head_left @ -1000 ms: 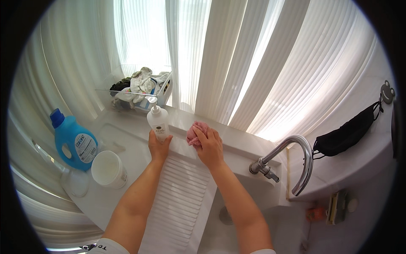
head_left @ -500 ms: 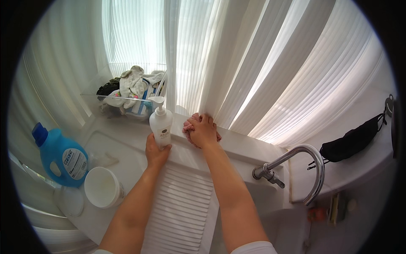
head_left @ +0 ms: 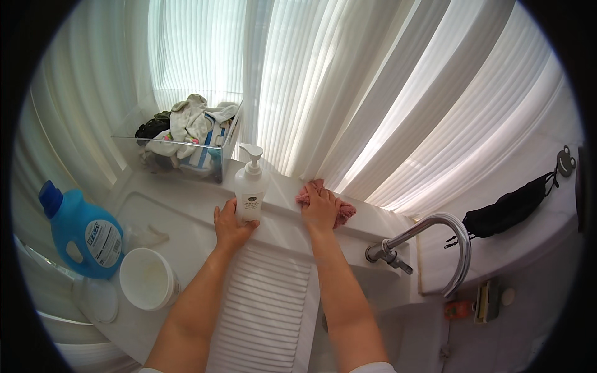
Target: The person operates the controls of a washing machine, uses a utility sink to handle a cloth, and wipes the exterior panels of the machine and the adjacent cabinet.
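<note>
My left hand grips the lower part of a white pump bottle, thumb on one side and fingers on the other. The bottle stands upright at the back of the white counter, its pump head bent to the left. Farther right, my right hand is closed on a crumpled pink cloth, pressed against the raised back ledge. Folds of the cloth stick out on both sides of the fingers. My palm hides the middle of it.
A clear bin of clothes stands back left. Nearer are a blue detergent jug and a white tub. A ribbed washboard lies between my forearms. The chrome faucet arches at right; a black mask hangs beyond. Curtains border the back.
My right hand has slid right along the ledge with the pink cloth. The bottle, in my left hand, has shifted slightly right. The whole view has turned a little.
</note>
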The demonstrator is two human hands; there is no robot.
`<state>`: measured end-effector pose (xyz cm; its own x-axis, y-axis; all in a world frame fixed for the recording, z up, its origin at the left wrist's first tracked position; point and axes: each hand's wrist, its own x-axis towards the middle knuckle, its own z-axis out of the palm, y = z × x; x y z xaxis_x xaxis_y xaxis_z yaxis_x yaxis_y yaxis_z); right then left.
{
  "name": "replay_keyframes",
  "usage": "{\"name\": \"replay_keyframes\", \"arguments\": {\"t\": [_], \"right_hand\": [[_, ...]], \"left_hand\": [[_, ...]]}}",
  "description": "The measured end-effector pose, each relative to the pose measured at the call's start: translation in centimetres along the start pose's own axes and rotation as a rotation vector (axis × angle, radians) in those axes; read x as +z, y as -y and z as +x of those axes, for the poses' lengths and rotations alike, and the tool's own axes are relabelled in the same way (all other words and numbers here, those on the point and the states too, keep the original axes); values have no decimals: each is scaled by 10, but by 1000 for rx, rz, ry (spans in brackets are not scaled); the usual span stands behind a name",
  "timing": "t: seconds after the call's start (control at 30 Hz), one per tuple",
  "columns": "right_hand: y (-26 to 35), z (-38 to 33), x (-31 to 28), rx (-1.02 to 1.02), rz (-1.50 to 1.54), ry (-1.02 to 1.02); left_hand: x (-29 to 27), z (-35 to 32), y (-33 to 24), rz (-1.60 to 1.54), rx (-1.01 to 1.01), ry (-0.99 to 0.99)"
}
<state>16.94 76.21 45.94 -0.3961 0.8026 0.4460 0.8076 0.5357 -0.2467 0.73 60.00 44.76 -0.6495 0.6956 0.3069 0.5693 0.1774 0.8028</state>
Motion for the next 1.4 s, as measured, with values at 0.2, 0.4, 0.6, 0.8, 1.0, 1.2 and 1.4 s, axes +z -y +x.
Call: {"name": "replay_keyframes", "arguments": {"t": [0.2, 0.4, 0.6, 0.8, 1.0, 1.2, 1.4], "right_hand": [[107, 60, 40, -242, 481, 257], [75, 44, 34, -326, 452, 183], [-31, -10, -40, 15, 168, 97], [-122, 31, -57, 862, -193, 91], [-72, -20, -50, 372, -145, 107], [-57, -127, -79, -115, 328, -131], [-104, -182, -161, 1, 485, -63]], "left_hand": [[8, 6, 9, -223, -53, -21], [8, 2, 2, -77, -26, 6], [2, 0, 6, -70, -31, 42], [7, 0, 7, -76, -6, 62], [8, 2, 18, -28, 3, 40], [10, 4, 19, -60, -13, 189], [101, -54, -80, 5, 88, 344]]}}
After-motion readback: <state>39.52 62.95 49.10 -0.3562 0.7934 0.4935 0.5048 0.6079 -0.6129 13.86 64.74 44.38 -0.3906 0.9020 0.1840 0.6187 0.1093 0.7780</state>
